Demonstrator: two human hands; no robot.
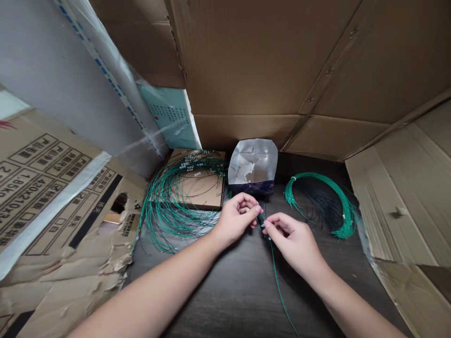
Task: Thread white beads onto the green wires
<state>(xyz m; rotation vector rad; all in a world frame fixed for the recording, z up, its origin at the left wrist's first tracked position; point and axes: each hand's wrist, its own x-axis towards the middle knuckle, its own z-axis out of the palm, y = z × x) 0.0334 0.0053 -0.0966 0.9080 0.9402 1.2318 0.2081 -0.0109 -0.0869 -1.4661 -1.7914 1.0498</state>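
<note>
My left hand (240, 215) is closed, thumb and forefinger pinched together beside a small dark object (261, 218). What those fingertips hold is too small to make out. Close by on the right, my right hand (291, 234) pinches a thin green wire (276, 277), which runs down from the fingertips toward the near edge. The two hands almost meet over the dark tabletop (225, 291). Just beyond them stands an opened silver-lined pouch (260, 159) with small white pieces (245, 172) in it.
On the left, a loose bundle of green wires (158, 206) with white ends lies over a flat cardboard box (207, 188). At the right rests a tied coil of green wires (347, 213) with dark ends. Cardboard walls (246, 61) enclose the back and sides.
</note>
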